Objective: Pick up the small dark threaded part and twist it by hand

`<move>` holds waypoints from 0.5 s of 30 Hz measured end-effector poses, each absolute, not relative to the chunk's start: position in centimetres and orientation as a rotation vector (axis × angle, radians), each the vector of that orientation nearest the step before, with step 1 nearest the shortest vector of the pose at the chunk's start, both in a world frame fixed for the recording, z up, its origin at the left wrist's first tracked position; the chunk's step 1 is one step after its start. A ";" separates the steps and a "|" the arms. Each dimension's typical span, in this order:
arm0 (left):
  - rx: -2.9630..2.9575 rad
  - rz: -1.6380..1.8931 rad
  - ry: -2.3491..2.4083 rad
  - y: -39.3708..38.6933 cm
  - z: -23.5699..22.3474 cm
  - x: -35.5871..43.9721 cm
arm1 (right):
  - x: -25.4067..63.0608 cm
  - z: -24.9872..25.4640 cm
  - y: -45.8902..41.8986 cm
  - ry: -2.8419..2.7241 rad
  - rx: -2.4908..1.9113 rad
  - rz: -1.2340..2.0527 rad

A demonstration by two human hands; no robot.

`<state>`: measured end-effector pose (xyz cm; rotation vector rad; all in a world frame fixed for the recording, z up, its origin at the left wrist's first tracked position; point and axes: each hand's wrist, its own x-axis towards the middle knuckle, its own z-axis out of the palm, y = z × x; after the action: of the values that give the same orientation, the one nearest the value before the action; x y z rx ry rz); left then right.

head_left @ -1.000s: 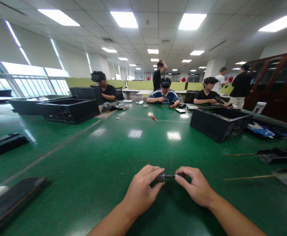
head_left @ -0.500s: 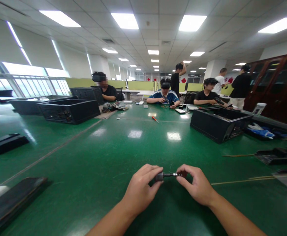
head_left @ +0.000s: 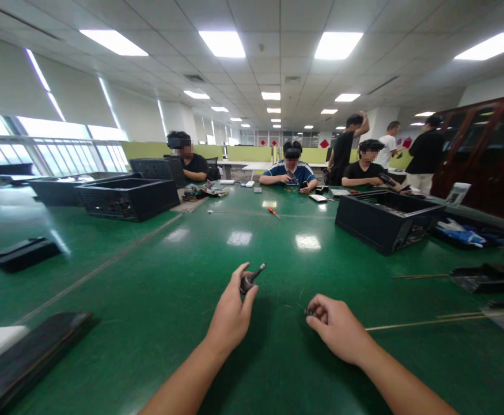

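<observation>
My left hand [head_left: 230,314] grips a dark, thick-bodied cylindrical part with a thin shaft [head_left: 250,280] between thumb and fingers. The shaft points up and to the right and ends in a lighter tip. To its right, my right hand [head_left: 336,323] is closed in a pinch on a small metal piece [head_left: 309,312]; the fingers cover most of it, so its kind does not show. Both hands are just above the green tabletop [head_left: 273,369], apart from each other.
Open black computer cases [head_left: 385,219] stand right and far left. An orange-handled screwdriver [head_left: 272,211] lies mid-table. Thin rods [head_left: 424,320] and a black tray [head_left: 489,276] are at right, a dark flat panel [head_left: 36,351] at near left. Several people are across the table.
My hands have drawn apart. The left moved left and up, tilting the shaft upward; the shaft's end came away from my right hand, which keeps a small metal piece.
</observation>
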<state>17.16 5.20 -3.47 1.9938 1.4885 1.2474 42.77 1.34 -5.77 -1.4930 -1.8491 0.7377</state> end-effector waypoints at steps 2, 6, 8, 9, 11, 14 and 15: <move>1.916 1.241 1.547 6.1 -3.3 15.1 | 42.5 -5.9 1.3 -1.891 -1.529 0.741; 1.803 1.214 1.658 6.0 -2.7 9.4 | 42.1 -5.7 0.9 -1.936 -1.534 0.753; 1.733 1.203 1.739 5.0 -2.5 6.2 | 41.9 -5.5 0.8 -1.960 -1.529 0.762; 1.708 1.190 1.775 4.3 -2.5 4.6 | 41.8 -5.4 0.7 -1.974 -1.525 0.768; 1.695 1.154 1.836 3.1 -2.6 1.5 | 41.6 -5.1 0.5 -2.002 -1.522 0.776; 1.757 1.069 1.981 1.6 -3.2 -2.9 | 41.4 -4.6 0.1 -2.038 -1.523 0.784; 1.797 1.031 2.044 1.3 -3.5 -4.1 | 41.4 -4.5 0.0 -2.047 -1.525 0.787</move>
<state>-4.10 1.31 -3.47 1.7973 2.0438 1.0314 41.42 0.01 -4.45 -1.5248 -2.0468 0.7868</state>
